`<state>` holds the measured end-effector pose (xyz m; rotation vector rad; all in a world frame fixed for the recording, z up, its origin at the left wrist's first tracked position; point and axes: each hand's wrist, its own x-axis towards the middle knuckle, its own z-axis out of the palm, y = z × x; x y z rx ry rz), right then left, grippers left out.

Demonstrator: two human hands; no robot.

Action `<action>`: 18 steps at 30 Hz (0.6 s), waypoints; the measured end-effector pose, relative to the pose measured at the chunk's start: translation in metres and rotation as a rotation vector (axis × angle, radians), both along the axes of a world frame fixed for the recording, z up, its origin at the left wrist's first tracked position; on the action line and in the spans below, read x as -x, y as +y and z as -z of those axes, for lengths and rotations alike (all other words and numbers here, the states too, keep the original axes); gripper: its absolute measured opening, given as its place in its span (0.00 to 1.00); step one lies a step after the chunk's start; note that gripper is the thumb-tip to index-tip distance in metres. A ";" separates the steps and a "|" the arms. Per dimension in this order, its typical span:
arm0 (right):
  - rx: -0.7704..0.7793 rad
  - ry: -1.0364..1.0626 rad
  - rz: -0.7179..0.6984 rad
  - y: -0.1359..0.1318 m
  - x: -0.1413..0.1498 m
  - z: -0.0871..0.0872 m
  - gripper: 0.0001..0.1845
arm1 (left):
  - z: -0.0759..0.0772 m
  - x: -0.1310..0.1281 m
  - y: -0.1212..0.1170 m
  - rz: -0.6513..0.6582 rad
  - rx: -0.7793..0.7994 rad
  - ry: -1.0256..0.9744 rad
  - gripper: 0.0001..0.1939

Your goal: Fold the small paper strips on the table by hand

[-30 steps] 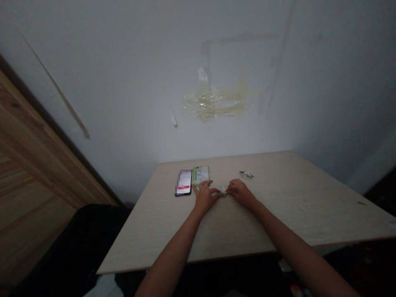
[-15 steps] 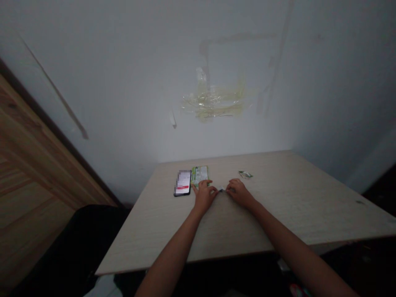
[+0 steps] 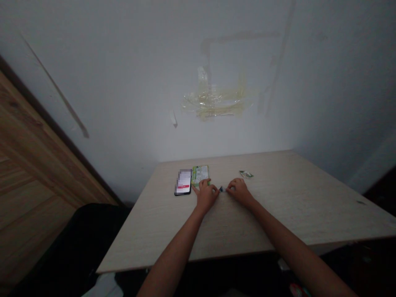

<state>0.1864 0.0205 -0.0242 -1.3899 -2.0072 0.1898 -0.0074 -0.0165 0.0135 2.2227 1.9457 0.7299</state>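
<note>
- The left hand, just below the frame's centre, has its thumb and forefinger pinched together at the left edge of a small dark piece; its other fingers are spread a little.
- The small dark piece sits low in the middle of the frame, between the two sets of fingertips; it is too small to make out in detail.
- The right hand, slightly right of centre, has curled fingers with thumb and fingertips brought close together at the piece's right side; whether they grip it, I cannot tell.
- A green-and-white packet lies flat just above the left hand in the picture.
- Left of that packet lies a phone, its screen lit, with a red bar.
- A small green-and-white wrapper lies above and right of the right hand.
- All rest on the pale table across the lower half.
- Clear, yellowed tape clings to the wall, upper centre.
</note>
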 end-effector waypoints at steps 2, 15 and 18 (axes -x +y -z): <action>0.001 -0.006 0.026 0.001 0.002 0.000 0.08 | 0.000 -0.001 0.000 -0.017 0.009 0.013 0.08; 0.022 -0.023 0.062 0.000 0.005 -0.002 0.09 | 0.006 -0.004 0.004 -0.041 -0.005 0.003 0.11; -0.001 -0.027 0.063 -0.001 0.006 -0.002 0.11 | 0.006 -0.005 0.004 -0.043 -0.009 0.013 0.11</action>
